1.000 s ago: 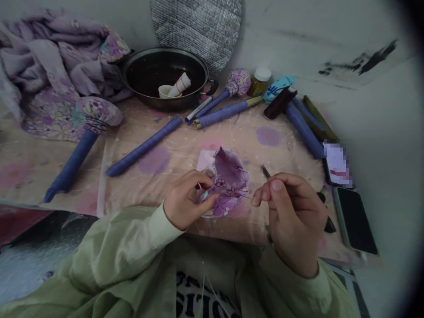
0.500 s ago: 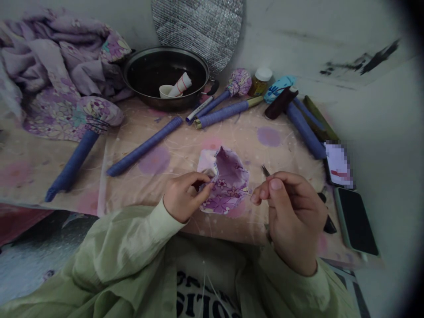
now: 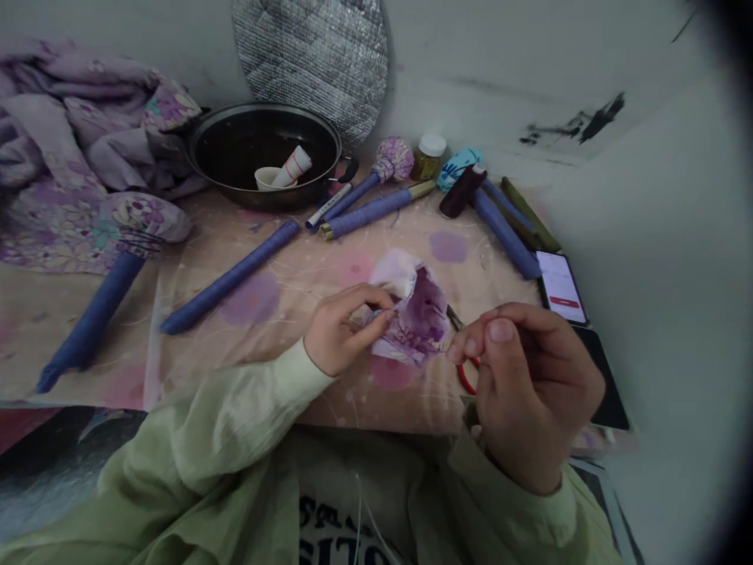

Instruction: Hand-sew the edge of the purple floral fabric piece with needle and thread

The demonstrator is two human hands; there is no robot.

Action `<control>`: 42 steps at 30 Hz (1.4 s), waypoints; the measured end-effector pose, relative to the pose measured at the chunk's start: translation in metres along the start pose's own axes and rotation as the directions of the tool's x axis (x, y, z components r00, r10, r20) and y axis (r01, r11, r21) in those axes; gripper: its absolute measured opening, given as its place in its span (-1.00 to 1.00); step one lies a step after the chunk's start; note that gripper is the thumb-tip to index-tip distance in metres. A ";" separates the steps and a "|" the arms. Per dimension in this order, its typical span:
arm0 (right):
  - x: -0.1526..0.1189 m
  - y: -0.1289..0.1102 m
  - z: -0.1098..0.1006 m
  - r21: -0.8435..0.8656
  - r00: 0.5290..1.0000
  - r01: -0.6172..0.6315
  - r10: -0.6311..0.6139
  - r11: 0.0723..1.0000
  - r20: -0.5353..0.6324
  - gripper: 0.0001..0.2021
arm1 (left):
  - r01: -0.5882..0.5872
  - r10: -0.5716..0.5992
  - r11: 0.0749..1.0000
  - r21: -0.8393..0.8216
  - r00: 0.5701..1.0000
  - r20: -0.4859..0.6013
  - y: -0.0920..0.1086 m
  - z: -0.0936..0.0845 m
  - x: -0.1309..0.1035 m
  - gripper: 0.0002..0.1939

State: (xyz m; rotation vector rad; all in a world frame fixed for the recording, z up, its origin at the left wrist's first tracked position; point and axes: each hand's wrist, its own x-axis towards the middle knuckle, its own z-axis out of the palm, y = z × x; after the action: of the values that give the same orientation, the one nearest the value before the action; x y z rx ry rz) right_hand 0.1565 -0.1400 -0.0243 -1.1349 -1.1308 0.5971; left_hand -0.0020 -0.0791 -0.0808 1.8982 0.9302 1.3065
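Note:
A small floral purple cloth pouch [image 3: 405, 337] hangs above the table, its open mouth turned to the right and showing a purple inside. My left hand [image 3: 347, 326] pinches its left edge between thumb and fingers. Close by on the right, my right hand [image 3: 526, 384] is closed, with thumb and forefinger pressed together. A fine line runs between the pouch's edge and these fingers; whatever they pinch is too small to name. Partly behind my right hand lie scissors [image 3: 467, 378] with red handles.
Blue-wrapped sticks [image 3: 229, 276] lie around the table [image 3: 329, 377]. Farther back are a black pan [image 3: 205, 184] holding a paper cup [image 3: 266, 179], a marker [image 3: 328, 206], a lidded jar [image 3: 428, 161] and a dark thread spool [image 3: 462, 195]. Phones [image 3: 560, 284] lie right; bunched cloth [image 3: 70, 118] lies left.
The view has shifted to the right. Relative to the table, both hands and the pouch have moved right, and the pouch's mouth has narrowed. Red scissor handles now show beside my right hand.

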 end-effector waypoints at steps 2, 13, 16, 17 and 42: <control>0.004 0.007 -0.002 -0.126 0.998 -0.020 0.028 0.992 0.063 -0.96 | 0.051 -0.051 0.999 0.006 0.998 -0.028 -0.005 0.000 0.002 -0.93; 0.005 0.049 0.019 -0.431 0.891 0.076 0.133 0.899 0.435 -0.91 | 0.197 -0.193 0.980 0.012 0.969 -0.153 -0.033 0.000 -0.017 -0.89; 0.007 0.048 0.024 -0.454 0.886 0.130 0.102 0.882 0.452 -0.91 | 0.205 -0.200 0.979 0.010 0.965 -0.169 -0.033 0.000 -0.018 -0.89; 0.007 0.049 0.025 -0.458 0.885 0.138 0.098 0.878 0.455 -0.91 | 0.209 -0.205 0.978 0.009 0.964 -0.171 -0.033 0.000 -0.018 -0.89; 0.008 0.051 0.033 -0.465 0.878 0.147 0.102 0.873 0.468 -0.90 | 0.198 -0.196 0.980 -0.005 0.966 -0.167 -0.028 -0.002 -0.020 -0.95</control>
State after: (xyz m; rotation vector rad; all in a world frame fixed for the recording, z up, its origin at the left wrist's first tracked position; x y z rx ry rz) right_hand 0.1370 -0.1023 -0.0684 -1.4454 -1.8013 0.6078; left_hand -0.0143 -0.0801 -0.1126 1.6752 1.1820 1.3555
